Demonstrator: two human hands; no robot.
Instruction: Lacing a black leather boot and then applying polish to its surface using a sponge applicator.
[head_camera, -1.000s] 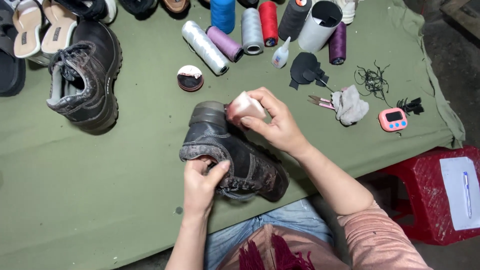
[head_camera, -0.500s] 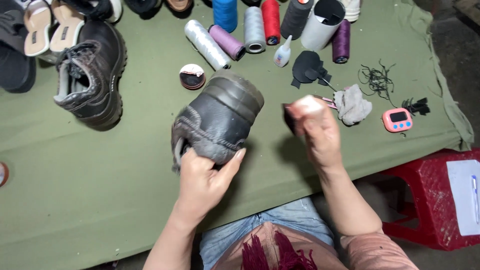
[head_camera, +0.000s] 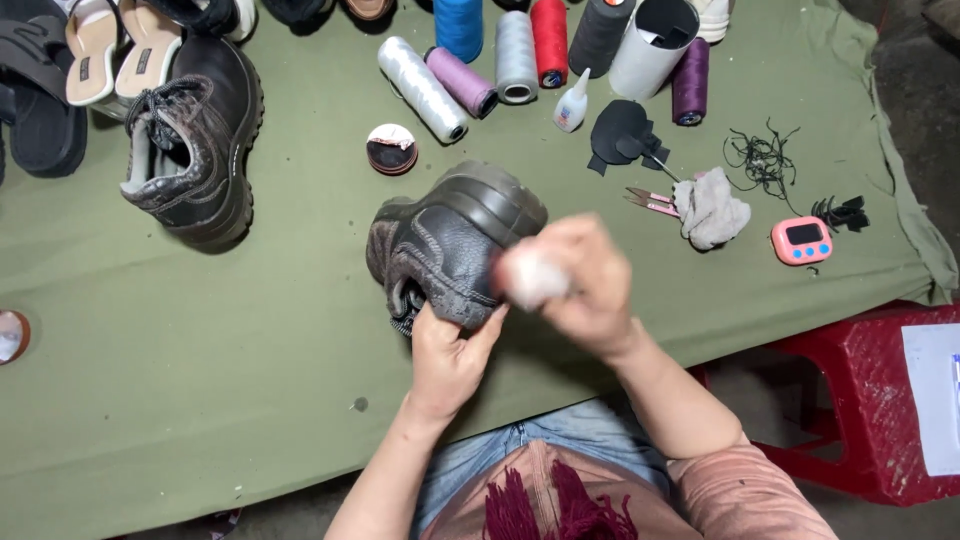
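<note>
Black leather work boot (head_camera: 450, 245): scuffed, grey-worn upper, thick black sole. Held above the green tabletop, tipped sole-up and away, opening toward the person. White cloth wad (head_camera: 533, 277): motion-blurred, pressed against the boot's side.

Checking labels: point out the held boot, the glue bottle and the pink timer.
held boot (head_camera: 455, 240), head view, scuffed toe upper.
glue bottle (head_camera: 571, 108), head view, white body.
pink timer (head_camera: 802, 240), head view, dark screen.

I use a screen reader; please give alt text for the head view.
The left hand holds a black boot over a green table while the right hand, blurred, presses a white cloth to it. Thread spools line the far edge.
</note>
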